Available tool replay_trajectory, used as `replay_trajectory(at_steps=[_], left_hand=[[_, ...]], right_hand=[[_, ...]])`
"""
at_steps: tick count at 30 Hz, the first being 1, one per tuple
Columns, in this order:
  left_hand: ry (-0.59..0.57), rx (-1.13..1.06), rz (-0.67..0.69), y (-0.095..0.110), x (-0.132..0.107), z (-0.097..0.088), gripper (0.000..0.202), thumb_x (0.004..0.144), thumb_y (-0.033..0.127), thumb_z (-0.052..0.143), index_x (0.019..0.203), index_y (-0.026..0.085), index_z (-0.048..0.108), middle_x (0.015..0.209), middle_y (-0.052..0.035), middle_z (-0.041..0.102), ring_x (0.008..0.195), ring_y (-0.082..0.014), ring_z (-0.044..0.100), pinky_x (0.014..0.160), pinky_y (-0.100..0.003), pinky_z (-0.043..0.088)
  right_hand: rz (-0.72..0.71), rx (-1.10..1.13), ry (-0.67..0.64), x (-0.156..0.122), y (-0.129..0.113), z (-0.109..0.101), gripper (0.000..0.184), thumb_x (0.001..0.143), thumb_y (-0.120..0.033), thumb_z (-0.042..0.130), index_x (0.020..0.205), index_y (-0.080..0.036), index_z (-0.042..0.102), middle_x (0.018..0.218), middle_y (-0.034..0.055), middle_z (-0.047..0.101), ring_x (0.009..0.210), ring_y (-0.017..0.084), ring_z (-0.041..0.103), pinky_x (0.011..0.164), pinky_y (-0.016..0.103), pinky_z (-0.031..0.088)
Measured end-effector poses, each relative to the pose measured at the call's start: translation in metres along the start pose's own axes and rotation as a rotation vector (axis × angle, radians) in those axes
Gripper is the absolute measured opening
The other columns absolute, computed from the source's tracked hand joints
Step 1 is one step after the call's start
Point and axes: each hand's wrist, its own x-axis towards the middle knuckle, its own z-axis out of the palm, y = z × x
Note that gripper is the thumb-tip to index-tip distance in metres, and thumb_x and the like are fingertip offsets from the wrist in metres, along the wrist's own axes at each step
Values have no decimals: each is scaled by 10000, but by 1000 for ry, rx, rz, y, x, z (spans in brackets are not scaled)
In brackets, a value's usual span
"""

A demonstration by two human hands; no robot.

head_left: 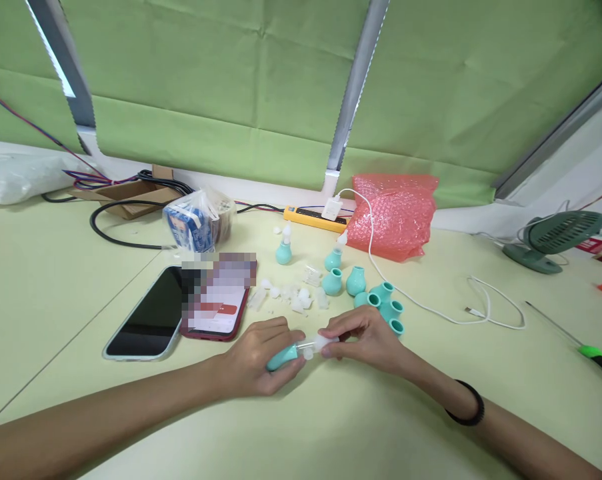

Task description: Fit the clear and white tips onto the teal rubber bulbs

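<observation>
My left hand [263, 360] is closed round a teal squeeze bulb [283, 358], which lies on its side with a clear tube [305, 347] sticking out to the right. My right hand [363, 337] pinches a white translucent tip [325, 343] at the tube's far end. Beyond my hands stand two bulbs with clear and white tops, one teal bulb [283, 253] and another bulb [333, 259]. Several open-necked teal bulbs [355, 281] cluster near my right hand, some partly hidden by it. Small white and clear plastic parts [301, 300] lie scattered ahead.
Two phones, a dark-screened one [143, 317] and a red-cased one [218, 313], lie left of my hands. Behind are a bagged blue pack [191, 223], a yellow power strip [311, 219] and pink bubble wrap [393, 217]. A white cable [431, 312], screwdriver [591, 353] and green fan [555, 237] occupy the right.
</observation>
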Motion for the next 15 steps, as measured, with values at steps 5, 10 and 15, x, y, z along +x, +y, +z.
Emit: replay_trajectory(at_steps=[5, 10, 15], left_hand=[[13, 16, 30, 1, 1, 0, 174, 768, 157, 452, 922, 96, 503, 600, -51, 534, 502, -128, 429, 462, -246, 367], [32, -8, 16, -1, -1, 1, 208, 747, 147, 489, 949, 98, 494, 604, -48, 530, 517, -131, 435, 475, -249, 375], [81, -52, -2, -2, -2, 2, 276, 715, 132, 540, 983, 115, 474, 639, -46, 539, 538, -127, 424, 493, -249, 377]], right_hand=[[3, 37, -14, 0, -4, 1, 144, 585, -289, 699, 648, -160, 695, 492, 1, 566, 451, 101, 478, 401, 221, 387], [48, 95, 15, 0, -2, 4, 142, 556, -273, 715, 644, -163, 696, 515, 0, 578, 450, 101, 491, 400, 218, 403], [113, 122, 88, -1, 0, 6, 195, 519, -245, 732, 695, -164, 708, 583, 20, 630, 450, 99, 510, 412, 219, 429]])
